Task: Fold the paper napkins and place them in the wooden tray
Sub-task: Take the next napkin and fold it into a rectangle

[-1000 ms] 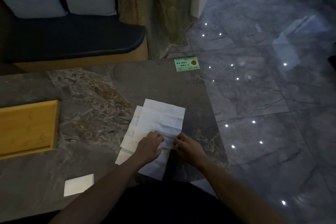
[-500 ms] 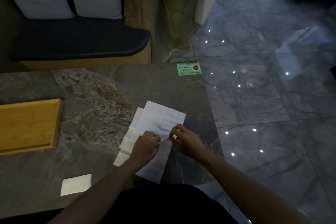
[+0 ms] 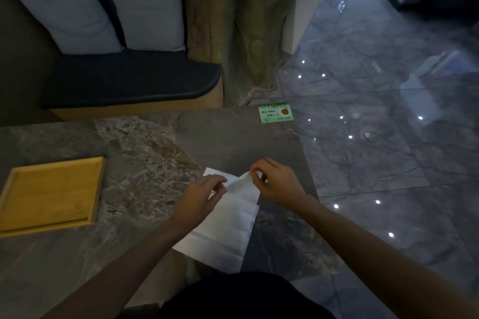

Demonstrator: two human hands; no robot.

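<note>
White paper napkins point(image 3: 228, 225) lie spread on the stone table near its right edge, one over another. My left hand point(image 3: 199, 194) pinches the top napkin's edge at its left. My right hand point(image 3: 274, 184) pinches the same napkin's lifted far edge, which curls up off the pile between the two hands. The wooden tray point(image 3: 49, 194) lies at the table's left with nothing visible in it, well apart from both hands.
A green card point(image 3: 275, 113) lies at the table's far right corner. Behind the table point(image 3: 145, 153) stands a bench with a dark cushion point(image 3: 129, 80) and two light pillows, beside a tree-trunk column point(image 3: 241, 21). Glossy floor point(image 3: 388, 137) lies to the right.
Both hands have moved toward the far edge of the top napkin and lifted it. The camera has tilted up, so the small folded napkin at the near left has left the view.
</note>
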